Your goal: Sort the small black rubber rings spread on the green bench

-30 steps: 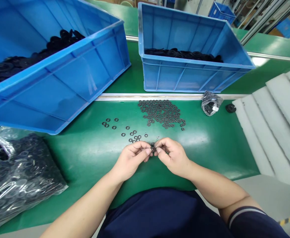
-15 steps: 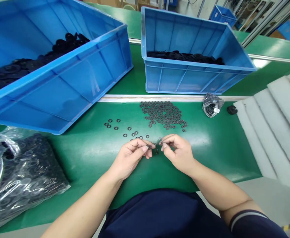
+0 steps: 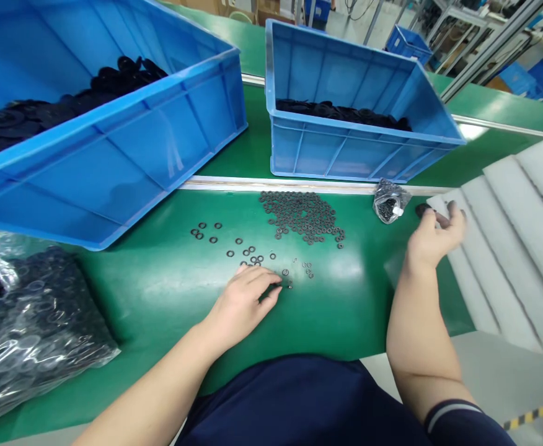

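Observation:
My left hand (image 3: 243, 302) rests low over the green table, thumb and fingers closed round a small dark piece that I cannot make out. Small dark rings (image 3: 255, 259) lie scattered just beyond its knuckles. Near its fingertips are a single ring (image 3: 285, 272) and a tiny dark part (image 3: 290, 285). Off to the right, my right hand (image 3: 434, 238) has its fingers apart, with nothing visible in them. It is at a small black round object (image 3: 421, 209) beside the white foam sheets; whether it touches the object is unclear.
Many small rings (image 3: 299, 214) are spread in the middle, with a few smaller ones (image 3: 307, 270) nearer me. Two blue crates (image 3: 197, 105) (image 3: 359, 145) hold black discs. A large plastic bag (image 3: 43, 328) lies left, a small bag (image 3: 389, 201) right. White foam sheets (image 3: 499, 241) line the right side.
My right hand has left the spot beside my left hand and moved far right to the black round object. The left hand has turned palm down, and small rings now show where the right hand was.

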Demonstrator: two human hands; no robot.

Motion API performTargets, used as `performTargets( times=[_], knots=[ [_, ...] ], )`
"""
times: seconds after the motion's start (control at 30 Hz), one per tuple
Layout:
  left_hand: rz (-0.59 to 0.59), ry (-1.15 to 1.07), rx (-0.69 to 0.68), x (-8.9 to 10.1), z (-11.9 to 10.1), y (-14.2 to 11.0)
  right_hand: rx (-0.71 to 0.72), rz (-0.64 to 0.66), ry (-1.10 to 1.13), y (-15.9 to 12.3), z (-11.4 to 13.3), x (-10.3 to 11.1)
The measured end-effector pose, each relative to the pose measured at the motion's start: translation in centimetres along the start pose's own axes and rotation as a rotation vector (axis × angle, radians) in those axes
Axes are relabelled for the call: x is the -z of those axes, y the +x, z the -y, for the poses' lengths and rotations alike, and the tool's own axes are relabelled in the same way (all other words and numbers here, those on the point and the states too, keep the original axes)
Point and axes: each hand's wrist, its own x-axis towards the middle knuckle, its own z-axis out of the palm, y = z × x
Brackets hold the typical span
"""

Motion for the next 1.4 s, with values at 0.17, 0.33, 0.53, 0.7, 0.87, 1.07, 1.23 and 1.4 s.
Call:
performTargets(
  times=[0.17,0.33,0.53,0.7,0.87,1.07,1.23,1.4],
  knots=[
    [0.058,0.177,-0.14,-1.1,0.0,-0.1,0.29,0.17,0.082,-4.2,3.0,-0.1],
    [0.083,0.218,-0.312,-3.4,-1.6,0.3,0.401,0.907,0.148,-9.2,6.2,-1.0],
    [0.105,0.319,-0.327,-4.6,-1.7,0.8,0.488,1.276,0.028,-9.4,5.7,-0.5],
    [-0.023,0.286,-0.152,-1.7,0.0,0.7,0.463,1.48,-0.038,-9.9,6.3,0.1],
    [-0.143,0.221,0.019,0.1,1.6,0.9,0.43,1.347,0.003,-10.5,6.3,-0.5],
    [-0.11,0.145,0.052,-0.1,1.5,0.9,0.198,0.891,0.001,-8.8,3.3,-2.5],
    [-0.123,0.176,0.06,0.1,2.0,0.6,0.191,0.709,-0.055,-7.2,1.2,-3.9],
    [-0.114,0.212,0.053,0.2,2.3,0.5,0.268,0.72,-0.079,-6.8,0.7,-4.5]
  ],
)
